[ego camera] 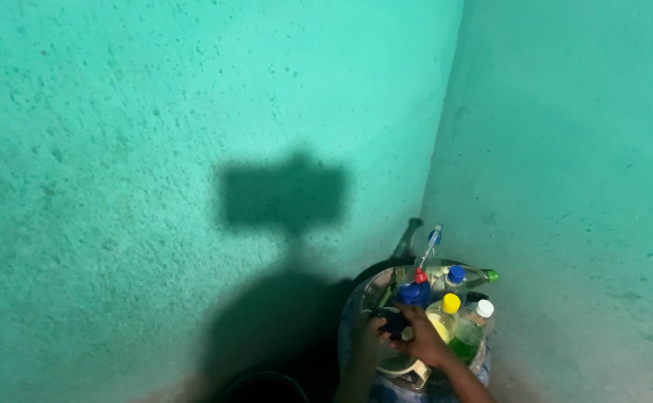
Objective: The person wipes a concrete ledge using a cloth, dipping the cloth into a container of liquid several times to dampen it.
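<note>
Both my hands reach onto a round tray (358, 297) standing in a corner of green walls. My left hand (367, 333) and my right hand (420, 337) close together on a small dark blue object (391, 322) at the tray's near left. Just beyond it stands a blue bottle with a red cap (414, 289). Right of my right hand are a yellow-capped bottle (446, 312) and a white-capped bottle of green liquid (469, 333). A pale bowl-like piece (397, 364) lies under my hands.
More bottles crowd the tray: a blue-capped clear one (454, 280), a green-capped one lying down (483, 275), and a thin spray nozzle (431, 242). A dark round bucket rim (263, 379) sits on the floor to the left. My shadow covers the left wall.
</note>
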